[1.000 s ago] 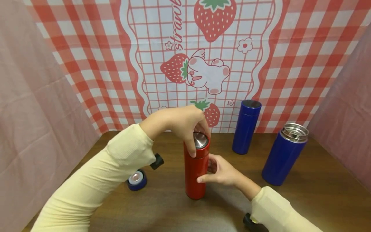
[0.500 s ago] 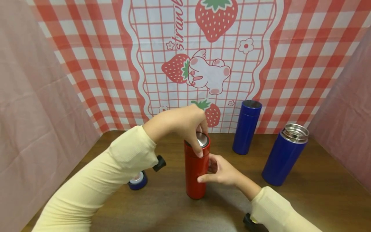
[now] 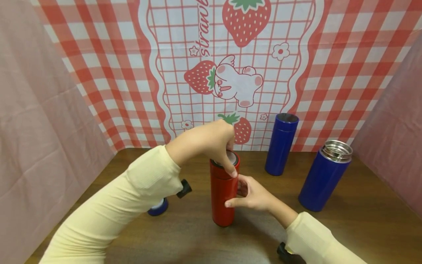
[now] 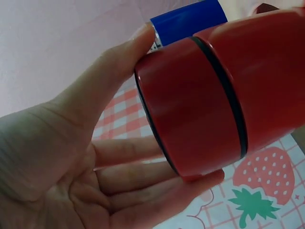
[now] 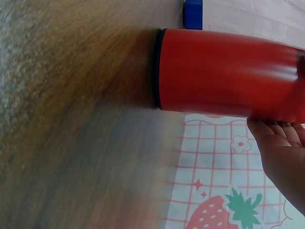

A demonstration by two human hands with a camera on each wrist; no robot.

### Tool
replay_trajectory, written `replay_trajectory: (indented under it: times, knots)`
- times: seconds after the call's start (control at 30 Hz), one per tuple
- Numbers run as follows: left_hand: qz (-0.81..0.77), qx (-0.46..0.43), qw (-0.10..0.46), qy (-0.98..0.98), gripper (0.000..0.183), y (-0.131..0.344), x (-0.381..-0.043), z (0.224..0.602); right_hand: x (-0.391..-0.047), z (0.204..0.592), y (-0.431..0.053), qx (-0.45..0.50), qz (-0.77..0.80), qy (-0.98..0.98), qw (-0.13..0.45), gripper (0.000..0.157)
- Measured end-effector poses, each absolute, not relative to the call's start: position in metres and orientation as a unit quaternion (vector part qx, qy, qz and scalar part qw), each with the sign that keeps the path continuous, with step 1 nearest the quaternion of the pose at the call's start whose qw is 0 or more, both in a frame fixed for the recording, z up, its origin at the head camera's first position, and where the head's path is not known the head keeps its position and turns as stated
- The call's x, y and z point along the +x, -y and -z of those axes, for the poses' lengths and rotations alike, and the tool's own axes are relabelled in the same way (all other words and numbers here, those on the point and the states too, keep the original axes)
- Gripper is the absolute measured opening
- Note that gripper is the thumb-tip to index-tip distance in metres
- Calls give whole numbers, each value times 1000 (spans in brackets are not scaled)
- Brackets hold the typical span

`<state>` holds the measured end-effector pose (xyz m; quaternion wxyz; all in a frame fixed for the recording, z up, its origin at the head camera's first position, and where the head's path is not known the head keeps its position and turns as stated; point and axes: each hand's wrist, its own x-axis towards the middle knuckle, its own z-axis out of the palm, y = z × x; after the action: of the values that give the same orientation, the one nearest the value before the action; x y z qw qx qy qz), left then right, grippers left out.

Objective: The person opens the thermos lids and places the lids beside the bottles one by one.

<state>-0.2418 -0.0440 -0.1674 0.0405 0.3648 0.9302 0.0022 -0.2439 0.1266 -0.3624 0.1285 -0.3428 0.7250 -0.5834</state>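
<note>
A red thermos bottle (image 3: pixel 221 201) stands upright on the wooden table. From above, my left hand (image 3: pixel 214 139) grips its lid (image 4: pixel 186 109), thumb on the near side and fingers round the far side. A black ring shows between lid and body in the left wrist view. My right hand (image 3: pixel 253 196) holds the bottle's body from the right, its thumb across the front; the rest of its fingers are mostly hidden behind the bottle. In the right wrist view the bottle's black base sits right at the tabletop (image 5: pixel 109 95).
On the right stands an open blue thermos (image 3: pixel 323 179) with a bare steel neck. Behind it is a slimmer blue bottle (image 3: pixel 280 150) with its top on. A blue lid (image 3: pixel 159 208) lies at left, partly behind my left sleeve. A checked strawberry cloth (image 3: pixel 132 73) hangs behind.
My left hand has turned on the lid, its thumb sliding round the front toward the right. The left forearm shifted slightly right, covering more of the blue lid. My right hand stays put.
</note>
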Motion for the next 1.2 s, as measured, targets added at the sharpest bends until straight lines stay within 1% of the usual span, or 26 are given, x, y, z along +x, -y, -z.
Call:
replay_trajectory:
  times: [0.1,0.17,0.3,0.53,0.8,0.93,1.03,1.2]
  knots:
    - [-2,347,36,-937,50,41,-240,168,-244,362,-126,-344,582,-726,126,63]
    - [-1,332,31,-943,48,39,-239,169,-244,362,-127,-341,579,-730,124,59]
    - [8,305,24,-952,53,36,-237,171,-243,362,-127,-335,578,-734,122,54]
    - [15,272,17,-962,57,31,-234,174,-243,362,-127,-340,586,-725,125,58]
    - [23,234,17,-972,56,27,-231,174,-244,363,-127,-347,589,-719,124,58]
    - [16,235,41,-971,67,29,-232,174,-243,364,-128,-350,587,-720,121,58]
    - [12,247,65,-967,71,34,-233,172,-243,364,-129,-348,584,-723,120,59]
    - [2,324,124,-938,55,49,-237,165,-243,363,-128,-345,584,-725,119,60]
